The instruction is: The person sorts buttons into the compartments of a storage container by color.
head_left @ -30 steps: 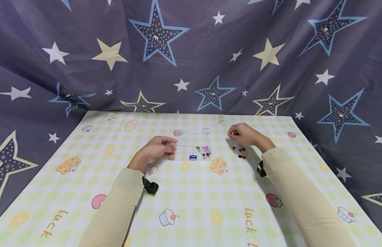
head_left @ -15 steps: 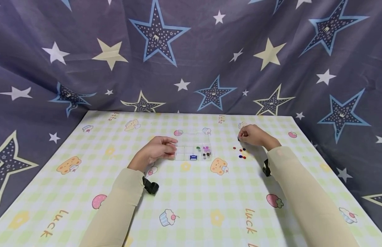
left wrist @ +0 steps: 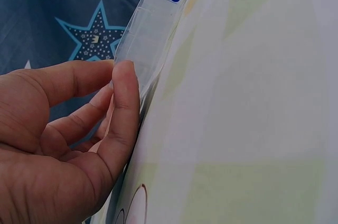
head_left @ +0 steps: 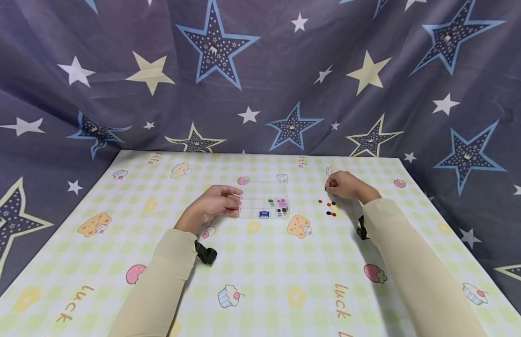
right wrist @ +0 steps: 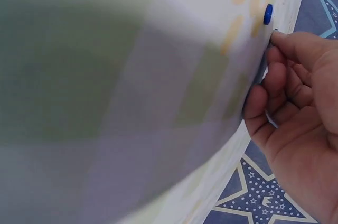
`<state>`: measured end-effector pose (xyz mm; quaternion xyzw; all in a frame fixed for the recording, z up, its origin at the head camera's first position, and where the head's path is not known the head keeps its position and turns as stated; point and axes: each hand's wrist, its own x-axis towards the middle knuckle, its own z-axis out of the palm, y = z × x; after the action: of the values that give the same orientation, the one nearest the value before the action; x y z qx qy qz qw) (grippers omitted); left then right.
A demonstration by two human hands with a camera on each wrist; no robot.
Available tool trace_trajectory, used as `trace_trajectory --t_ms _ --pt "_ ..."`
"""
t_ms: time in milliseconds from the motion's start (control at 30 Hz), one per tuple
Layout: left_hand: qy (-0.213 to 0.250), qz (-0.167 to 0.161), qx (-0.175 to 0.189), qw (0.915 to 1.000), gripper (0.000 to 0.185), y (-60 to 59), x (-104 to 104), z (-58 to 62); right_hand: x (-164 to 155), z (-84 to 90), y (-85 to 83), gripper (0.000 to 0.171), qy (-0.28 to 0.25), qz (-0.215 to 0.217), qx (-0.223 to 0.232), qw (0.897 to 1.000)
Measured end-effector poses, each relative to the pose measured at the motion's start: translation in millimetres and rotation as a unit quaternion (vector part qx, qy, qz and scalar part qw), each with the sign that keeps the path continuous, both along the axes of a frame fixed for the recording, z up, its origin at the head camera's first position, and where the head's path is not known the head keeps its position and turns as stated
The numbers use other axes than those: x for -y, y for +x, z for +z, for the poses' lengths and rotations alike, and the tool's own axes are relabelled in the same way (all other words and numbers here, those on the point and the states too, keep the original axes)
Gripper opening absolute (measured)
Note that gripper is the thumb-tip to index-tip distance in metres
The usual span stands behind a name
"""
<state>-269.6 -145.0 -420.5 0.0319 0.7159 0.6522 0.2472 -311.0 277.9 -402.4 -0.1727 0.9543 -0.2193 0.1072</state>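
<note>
Clear compartment box [head_left: 263, 204] sits mid-table [head_left: 117, 224], lid open. Near row holds a blue piece [head_left: 263, 214], black bits [head_left: 281, 210], green [head_left: 270, 202] and purple [head_left: 280, 201] ones; the other cells look empty, hard to tell. Left hand [head_left: 214, 204] at the box's 9 o'clock, thumb and fingers clamped on its edge. Right hand [head_left: 342, 185] at 3 o'clock, fingertips pinched together, probably on a small dark bead. Loose beads [head_left: 327, 208] lie just below it.

I'm looking at a makeshift home recording corner, star-printed curtain [head_left: 260, 75] hanging as backdrop, cartoon cupcake tablecloth [head_left: 260, 262] covering the table, wrist cameras strapped on sleeves.
</note>
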Motion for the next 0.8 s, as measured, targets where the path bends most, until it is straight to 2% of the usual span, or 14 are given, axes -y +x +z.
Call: trace_trajectory --t_ms 200,433,800 --pt "-0.003 -0.003 -0.001 1.0 0.047 -0.4 0 -0.2 -1 4.2 0.0 0.012 0.012 0.013 0.027 0.999" --pt "-0.005 -0.004 -0.005 1.0 0.046 0.1 1 1.0 -4 6.5 1.0 0.016 0.003 0.023 0.043 0.999" --pt "-0.005 -0.002 0.001 1.0 0.046 -0.1 1 0.6 15 16.7 5.9 0.016 -0.002 0.058 0.022 0.998"
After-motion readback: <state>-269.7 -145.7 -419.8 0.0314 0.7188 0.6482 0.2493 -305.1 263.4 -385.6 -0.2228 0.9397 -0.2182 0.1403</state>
